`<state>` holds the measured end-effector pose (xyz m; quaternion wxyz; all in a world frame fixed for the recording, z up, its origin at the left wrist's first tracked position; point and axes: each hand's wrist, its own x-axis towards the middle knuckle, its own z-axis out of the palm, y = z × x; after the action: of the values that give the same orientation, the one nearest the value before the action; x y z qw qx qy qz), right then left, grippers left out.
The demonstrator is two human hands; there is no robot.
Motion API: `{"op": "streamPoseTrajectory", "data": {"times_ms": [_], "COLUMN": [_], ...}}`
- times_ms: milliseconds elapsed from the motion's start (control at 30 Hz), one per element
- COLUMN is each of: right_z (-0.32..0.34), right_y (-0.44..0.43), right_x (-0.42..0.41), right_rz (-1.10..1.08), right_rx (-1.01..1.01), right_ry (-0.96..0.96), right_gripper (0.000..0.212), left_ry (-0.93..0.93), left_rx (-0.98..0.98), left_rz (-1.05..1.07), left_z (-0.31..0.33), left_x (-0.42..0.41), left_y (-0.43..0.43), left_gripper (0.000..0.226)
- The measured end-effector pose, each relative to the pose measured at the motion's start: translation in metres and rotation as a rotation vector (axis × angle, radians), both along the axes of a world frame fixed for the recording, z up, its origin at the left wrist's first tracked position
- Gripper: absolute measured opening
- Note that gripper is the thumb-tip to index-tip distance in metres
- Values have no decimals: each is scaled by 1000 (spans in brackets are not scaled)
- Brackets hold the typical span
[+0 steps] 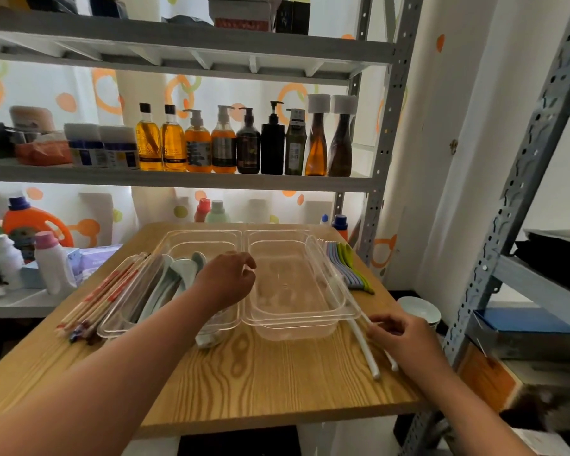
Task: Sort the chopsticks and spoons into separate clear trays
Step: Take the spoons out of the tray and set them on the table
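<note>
Head view, the only one. Landmark: the right clear plastic tray (286, 291) on the light wooden table (244, 373). It looks empty, so read it as the chopstick bin.

The left clear plastic tray (204, 240) butts against its left side and carries the pale green ceramic spoons (181, 271). Spoons go there.

Your right hand (405, 340) is at the right tray's near right corner, fingertips pinched on the long white plastic chopsticks (362, 347); can't tell whether one or both. They lie on the table along the tray's right wall. The grip is toward their near end. That's fine for lifting over the wall, but the far end may swing, so watch the rim.

Your left hand (227, 278) hovers over the tray's left rim, fingers loosely curled, nothing in it. It's likely free to steady the tray.

Red-patterned wooden chopsticks (109, 291) lie well to its left, beyond the spoon tray, not yet sorted.

Blue, purple and green utensils (346, 264) lie just right of it, toward the back. Can't tell if they're spoons or chopsticks.

A white bowl (420, 309) sits off its near right, past the table edge.
</note>
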<state>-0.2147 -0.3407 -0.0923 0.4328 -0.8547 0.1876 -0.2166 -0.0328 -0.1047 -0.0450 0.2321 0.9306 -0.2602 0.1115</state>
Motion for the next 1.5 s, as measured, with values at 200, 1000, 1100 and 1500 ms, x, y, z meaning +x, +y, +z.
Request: {"op": "streamPoseTrajectory", "data": {"times_ms": [200,1000,1100,1500], "right_z": [2,16,17,19], "right_y": [4,25,24,16], "right_x": [0,13,14,15], "right_rz": [22,56,73,18], "right_rx": [-13,-152,-72,391], "right_ry": [32,308,327,274], "right_gripper": [14,59,59,51], "left_ry": [-7,-32,-37,-57], "left_rx": [12,4,0,-1], "left_rz": [-9,-19,-25,-28], "left_z": [0,-2,-2,-7], "left_x": [-1,-3,-2,2], "left_y": [0,0,0,0], "left_gripper": [27,26,27,27]}}
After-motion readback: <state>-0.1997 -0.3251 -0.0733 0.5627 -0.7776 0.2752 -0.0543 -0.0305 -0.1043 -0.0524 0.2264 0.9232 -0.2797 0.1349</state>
